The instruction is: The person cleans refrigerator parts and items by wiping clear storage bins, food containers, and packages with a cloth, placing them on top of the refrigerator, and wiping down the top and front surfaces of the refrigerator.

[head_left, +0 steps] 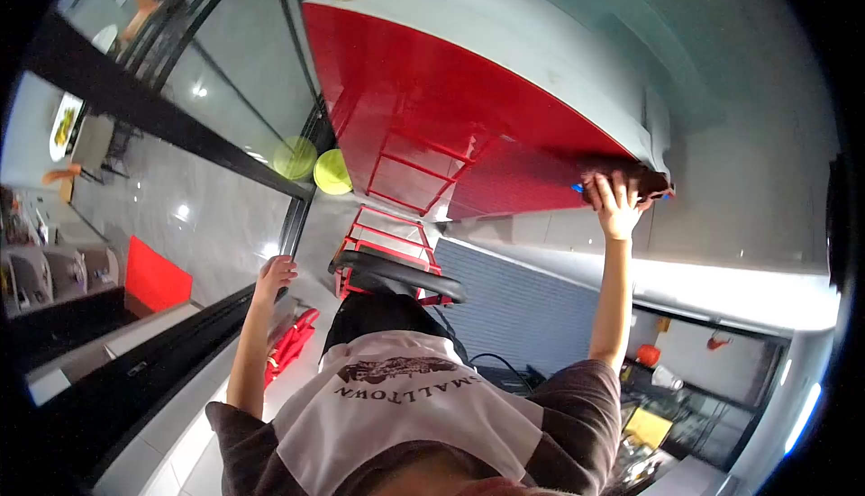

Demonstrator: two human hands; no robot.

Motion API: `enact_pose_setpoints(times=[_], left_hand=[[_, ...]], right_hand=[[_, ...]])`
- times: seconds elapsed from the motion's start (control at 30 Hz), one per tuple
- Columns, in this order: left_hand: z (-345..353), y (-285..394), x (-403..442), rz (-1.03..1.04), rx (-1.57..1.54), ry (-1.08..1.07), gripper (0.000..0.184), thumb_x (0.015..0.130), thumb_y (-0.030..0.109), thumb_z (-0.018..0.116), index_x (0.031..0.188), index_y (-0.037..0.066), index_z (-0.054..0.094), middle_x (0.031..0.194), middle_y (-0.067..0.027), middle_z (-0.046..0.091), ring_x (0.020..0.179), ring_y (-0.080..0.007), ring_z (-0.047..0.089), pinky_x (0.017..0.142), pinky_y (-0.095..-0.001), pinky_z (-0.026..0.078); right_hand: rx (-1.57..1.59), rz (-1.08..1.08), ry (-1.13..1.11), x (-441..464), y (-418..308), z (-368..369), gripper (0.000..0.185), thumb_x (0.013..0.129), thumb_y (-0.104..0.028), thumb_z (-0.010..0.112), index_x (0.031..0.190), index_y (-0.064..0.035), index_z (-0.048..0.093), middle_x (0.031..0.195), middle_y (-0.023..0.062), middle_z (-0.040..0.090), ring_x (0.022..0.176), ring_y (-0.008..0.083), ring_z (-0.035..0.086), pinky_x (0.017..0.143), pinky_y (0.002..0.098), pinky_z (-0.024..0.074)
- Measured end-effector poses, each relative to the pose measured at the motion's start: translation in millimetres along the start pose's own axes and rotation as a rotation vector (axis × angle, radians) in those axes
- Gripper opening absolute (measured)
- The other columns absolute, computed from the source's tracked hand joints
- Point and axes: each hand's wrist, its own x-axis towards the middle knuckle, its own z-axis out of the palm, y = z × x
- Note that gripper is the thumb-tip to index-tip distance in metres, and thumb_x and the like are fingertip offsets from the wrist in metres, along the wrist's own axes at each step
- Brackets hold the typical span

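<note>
My right hand (617, 205) presses a dark brown cloth (647, 181) against the right corner of a glossy red cabinet front (423, 109), its fingers spread over the fabric. A bit of blue shows at the cloth's edge. The cabinet's pale top edge (505, 50) runs along above the red. At the left, my left hand (277, 273) has its fingers curled at the edge of a black door frame (294, 230). Below me, close to my legs, is a red stepladder (387, 235) with a black top rail (396, 275).
A yellow-green bin (332, 172) stands on the floor by the glass. Something red (290, 347) lies low at the left. Grey-blue slatted panelling (518, 307) is behind the ladder. A cluttered counter (640, 455) lies lower right. Chairs and a table show beyond the glass.
</note>
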Motion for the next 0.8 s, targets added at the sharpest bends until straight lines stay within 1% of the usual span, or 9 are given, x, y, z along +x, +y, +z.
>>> enact_pose_setpoints(times=[0.1, 0.2, 0.3, 0.43, 0.53, 0.63, 0.7, 0.73, 0.8], left_hand=[[11.2, 31.2, -0.8, 0.010, 0.114, -0.062, 0.032, 0.084, 0.032, 0.039, 0.100, 0.007, 0.051, 0.087, -0.0064, 0.059, 0.074, -0.0147, 0.057, 0.063, -0.0239, 0.042], [16.1, 50.7, -3.6, 0.026, 0.189, -0.069, 0.034, 0.085, 0.035, 0.037, 0.100, 0.007, 0.051, 0.088, -0.0066, 0.059, 0.074, -0.0149, 0.057, 0.065, -0.0255, 0.042], [5.9, 44.7, 6.2, -0.004, 0.267, -0.079, 0.038, 0.085, 0.039, 0.037, 0.103, 0.008, 0.050, 0.089, -0.0070, 0.059, 0.076, -0.0161, 0.058, 0.067, -0.0276, 0.042], [9.2, 46.8, 8.3, -0.038, 0.248, -0.099, 0.041, 0.084, 0.041, 0.036, 0.105, 0.008, 0.049, 0.092, -0.0081, 0.058, 0.077, -0.0179, 0.058, 0.068, -0.0287, 0.043], [7.7, 30.6, 7.6, -0.003, 0.178, -0.149, 0.045, 0.084, 0.044, 0.036, 0.107, 0.006, 0.047, 0.093, -0.0094, 0.058, 0.078, -0.0193, 0.058, 0.069, -0.0308, 0.043], [2.8, 7.8, 6.3, -0.052, 0.130, -0.130, 0.045, 0.084, 0.042, 0.035, 0.107, 0.005, 0.046, 0.094, -0.0103, 0.057, 0.078, -0.0198, 0.058, 0.069, -0.0319, 0.045], [-6.7, -9.7, 3.9, -0.071, 0.060, -0.130, 0.043, 0.085, 0.040, 0.035, 0.107, 0.005, 0.046, 0.094, -0.0108, 0.057, 0.079, -0.0203, 0.058, 0.069, -0.0316, 0.046], [-9.5, -16.0, -1.5, -0.070, 0.033, -0.124, 0.043, 0.085, 0.040, 0.035, 0.107, 0.005, 0.046, 0.094, -0.0108, 0.057, 0.079, -0.0203, 0.058, 0.069, -0.0313, 0.046], [-8.5, -19.0, -14.0, -0.110, 0.001, -0.065, 0.043, 0.085, 0.040, 0.035, 0.106, 0.004, 0.047, 0.094, -0.0106, 0.057, 0.078, -0.0198, 0.058, 0.069, -0.0307, 0.045]], right_hand=[[0.003, 0.195, 0.022, -48.3, 27.0, 11.7, 0.034, 0.073, -0.033, 0.058, 0.105, -0.0246, 0.054, 0.124, 0.0063, 0.039, 0.117, 0.0386, 0.028, 0.090, 0.0576, 0.0185], [0.112, 0.418, 0.217, -50.3, 27.8, 16.6, 0.041, 0.073, -0.009, 0.049, 0.114, -0.0120, 0.046, 0.129, 0.0213, 0.028, 0.120, 0.0438, 0.018, 0.092, 0.0571, 0.0174], [0.419, 0.781, 0.678, -28.3, 20.0, 29.7, 0.051, 0.071, -0.007, 0.047, 0.121, -0.0121, 0.039, 0.132, 0.0199, 0.021, 0.123, 0.0414, 0.011, 0.095, 0.0570, 0.0122], [0.170, 0.863, 0.630, 21.4, -29.2, 36.8, 0.061, 0.075, -0.006, 0.042, 0.131, -0.0156, 0.020, 0.136, 0.0182, 0.006, 0.124, 0.0412, 0.000, 0.095, 0.0583, 0.0009], [0.219, 0.713, 0.507, 41.5, -75.7, 42.9, 0.081, 0.055, 0.001, 0.041, 0.131, -0.0156, 0.019, 0.136, 0.0203, 0.003, 0.122, 0.0452, -0.004, 0.092, 0.0623, -0.0005], [0.322, 0.514, 0.441, 34.8, -139.2, 77.3, 0.029, 0.060, -0.012, 0.064, 0.089, -0.0132, 0.058, 0.133, 0.0230, 0.014, 0.123, 0.0445, 0.001, 0.095, 0.0598, 0.0065], [0.476, 0.359, 0.155, 57.2, -190.5, 68.9, 0.036, 0.062, -0.018, 0.063, 0.096, -0.0265, 0.057, 0.127, 0.0122, 0.032, 0.105, 0.0394, 0.040, 0.076, 0.0460, 0.0444], [0.555, 0.288, 0.044, 68.1, -217.0, 66.2, 0.042, 0.065, -0.018, 0.056, 0.105, -0.0322, 0.053, 0.125, 0.0069, 0.036, 0.093, 0.0322, 0.048, 0.061, 0.0418, 0.0490], [0.874, -0.036, -0.231, 87.1, -255.0, 76.9, 0.055, 0.074, -0.015, 0.043, 0.126, -0.0265, 0.029, 0.128, 0.0038, 0.032, 0.110, 0.0248, 0.039, 0.085, 0.0332, 0.0409]])
